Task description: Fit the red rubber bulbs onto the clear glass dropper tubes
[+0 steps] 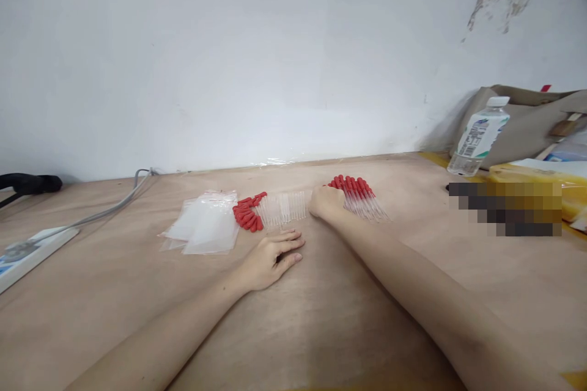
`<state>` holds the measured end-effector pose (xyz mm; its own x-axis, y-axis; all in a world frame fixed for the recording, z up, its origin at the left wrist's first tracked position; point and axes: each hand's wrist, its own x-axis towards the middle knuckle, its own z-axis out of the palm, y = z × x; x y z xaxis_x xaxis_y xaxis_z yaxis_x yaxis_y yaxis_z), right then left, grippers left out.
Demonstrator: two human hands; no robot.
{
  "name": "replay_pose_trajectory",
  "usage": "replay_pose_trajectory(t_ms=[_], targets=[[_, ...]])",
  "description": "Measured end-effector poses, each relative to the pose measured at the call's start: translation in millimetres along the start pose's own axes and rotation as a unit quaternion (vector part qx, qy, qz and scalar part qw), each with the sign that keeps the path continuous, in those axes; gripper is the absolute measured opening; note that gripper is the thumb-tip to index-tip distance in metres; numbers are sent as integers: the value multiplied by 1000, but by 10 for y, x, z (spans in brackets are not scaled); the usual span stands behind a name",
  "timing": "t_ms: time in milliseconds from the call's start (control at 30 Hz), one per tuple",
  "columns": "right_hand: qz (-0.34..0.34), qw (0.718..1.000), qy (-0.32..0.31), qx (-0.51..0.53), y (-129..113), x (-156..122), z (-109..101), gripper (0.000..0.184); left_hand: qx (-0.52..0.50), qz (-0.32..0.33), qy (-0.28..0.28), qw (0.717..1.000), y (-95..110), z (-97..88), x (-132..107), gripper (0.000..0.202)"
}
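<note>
Just nearside and left of the right hand (326, 201), the left hand (270, 259) rests palm down on the wood-grain tabletop (293, 324), its fingers loosely spread and grasping nothing that shows. Beyond its fingertips, and running up to the right hand's left side, lies a close row of clear tubes (284, 208), slim and see-through, laid roughly side by side and pointing away from the person. The right hand is curled at the right end of this row; its fingertips are hidden, so I cannot tell whether it grips a tube, a bulb or nothing. The step in hand seems to be handling at the place where the bare tubes give way to bulbed ones, and any next move there would call for a light pinch, since the neighbours lie near enough to be nudged. At the far left of the grip, by the row's other end, red rubber bulbs (247, 214) form a curved, glossy heap. Just right of the hand, red-bulbed droppers (360, 189) lie fanned together, bulbs at the far end and clear stems toward the person. Left past the heap, flat clear plastic bags (208, 226) overlap. Well off to the right and farther back stands a labelled plastic bottle (479, 134), with the pale wall (275, 61) behind everything.
</note>
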<state>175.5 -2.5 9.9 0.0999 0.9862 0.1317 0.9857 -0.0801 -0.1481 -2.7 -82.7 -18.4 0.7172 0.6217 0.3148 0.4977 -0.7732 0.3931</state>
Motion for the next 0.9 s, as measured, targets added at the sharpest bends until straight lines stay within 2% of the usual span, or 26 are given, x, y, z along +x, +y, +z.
replay_pose_trajectory(t_ms=[100, 200, 300, 367, 400, 500, 567, 667, 700, 800, 900], targets=[[-13, 1000, 6, -7, -33, -37, 18, 22, 0, -1, -3, 1000, -8, -2, -2, 34], [-36, 999, 32, -13, -8, -190, 41, 25, -4, 5, 2, 1000, 4, 7, -6, 33], [-76, 993, 89, -24, 120, -423, 77, 27, 2, 4, 40, 999, 43, 7, -14, 29], [-174, 969, 170, -48, 256, -583, 110, 22, 24, -12, 95, 995, 54, -31, -12, 22], [-210, 958, 188, -51, 330, -656, 127, 22, 40, -26, 127, 991, 40, -70, -2, 19], [-307, 934, 180, 24, 524, -820, 177, 21, 106, -85, 190, 972, -124, -288, 94, 23], [-339, 918, 170, 120, 601, -875, 205, 18, 160, -133, 167, 964, -335, -488, 233, 30], [-369, 890, 169, 207, 636, -896, 234, 21, 179, -210, 53, 960, -715, -755, 522, 25], [-381, 883, 170, 212, 635, -895, 237, 21, 171, -221, 36, 959, -831, -812, 621, 21], [-402, 877, 163, 208, 623, -891, 232, 22, 149, -239, -7, 959, -1085, -862, 854, 19], [-397, 878, 150, 222, 623, -889, 219, 22, 120, -251, -43, 960, -1207, -804, 955, 17]])
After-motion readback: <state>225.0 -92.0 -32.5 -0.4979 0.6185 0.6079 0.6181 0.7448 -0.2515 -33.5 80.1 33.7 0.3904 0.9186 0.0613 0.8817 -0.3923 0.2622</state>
